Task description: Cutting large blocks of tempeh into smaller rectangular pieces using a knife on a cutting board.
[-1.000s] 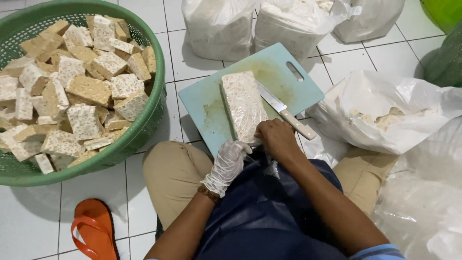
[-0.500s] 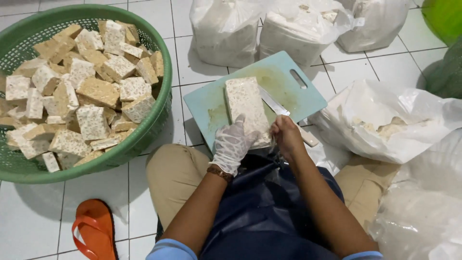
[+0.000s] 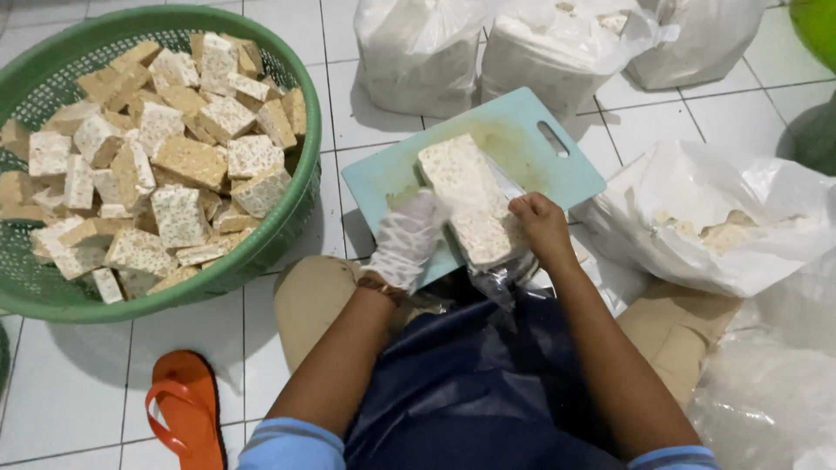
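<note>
Item: tempeh block, long, pale, speckled. It lies lengthwise on the light-blue cutting board, its near end over the board's near edge, above the person's lap.

Left hand, in a thin patterned glove: grip closed against the block's left flank, steadying it. Right hand, bare: grip curled tight at the block's right near corner; whether a knife is in it cannot be told from here.

Handling note: the block looks firm but crumbly, so even pressure from both sides and fingertips kept clear of any cut line seem wise.

Surroundings: clear wrapper bunched beneath the near end; green basket of cut pieces left of the board; white plastic sacks beyond the far edge; orange sandal on the tiled floor.
</note>
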